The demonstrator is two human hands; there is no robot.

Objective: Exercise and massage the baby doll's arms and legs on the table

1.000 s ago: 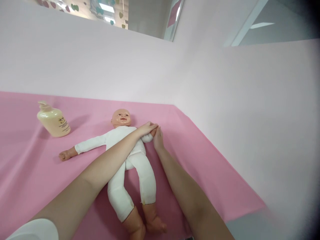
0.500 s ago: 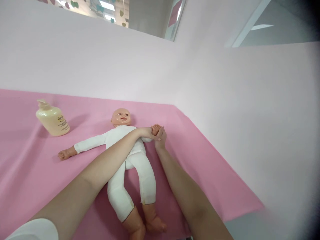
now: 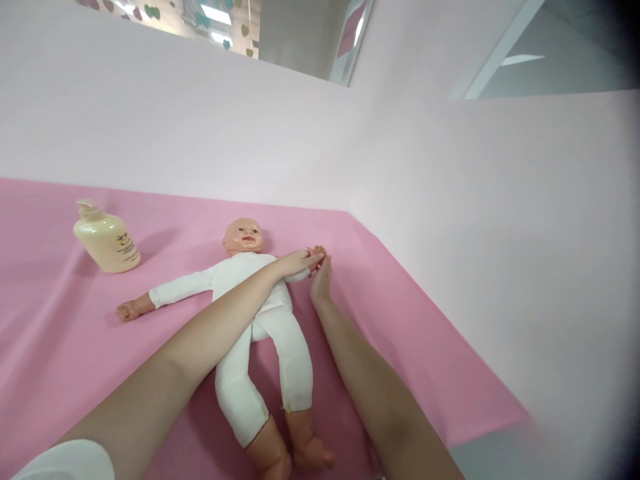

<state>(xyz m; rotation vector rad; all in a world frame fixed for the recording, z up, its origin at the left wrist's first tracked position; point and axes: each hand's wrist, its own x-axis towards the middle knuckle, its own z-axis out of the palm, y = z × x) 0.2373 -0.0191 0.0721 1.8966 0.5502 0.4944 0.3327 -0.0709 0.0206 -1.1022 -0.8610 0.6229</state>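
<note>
A baby doll (image 3: 250, 270) with a white cloth body lies face up on a pink sheet (image 3: 400, 340), its head toward the wall. My left hand (image 3: 297, 263) reaches across the doll's chest, its fingers closed on the doll's hand (image 3: 317, 251) at the right. Against the outer side of that doll hand rests my right hand (image 3: 321, 277), fingers together and pointing away from me. Its palm side is partly hidden. The doll's other arm lies stretched out to the left.
A pale yellow pump bottle (image 3: 107, 243) stands on the sheet at the left. Behind the sheet rises a white wall (image 3: 175, 120) with windows at the top, and another white wall (image 3: 525, 233) borders it on the right.
My left hand has slid slightly up along the doll's hand toward its fingers. My right hand has straightened a little beside it. The doll's hand has shifted slightly up and right.
</note>
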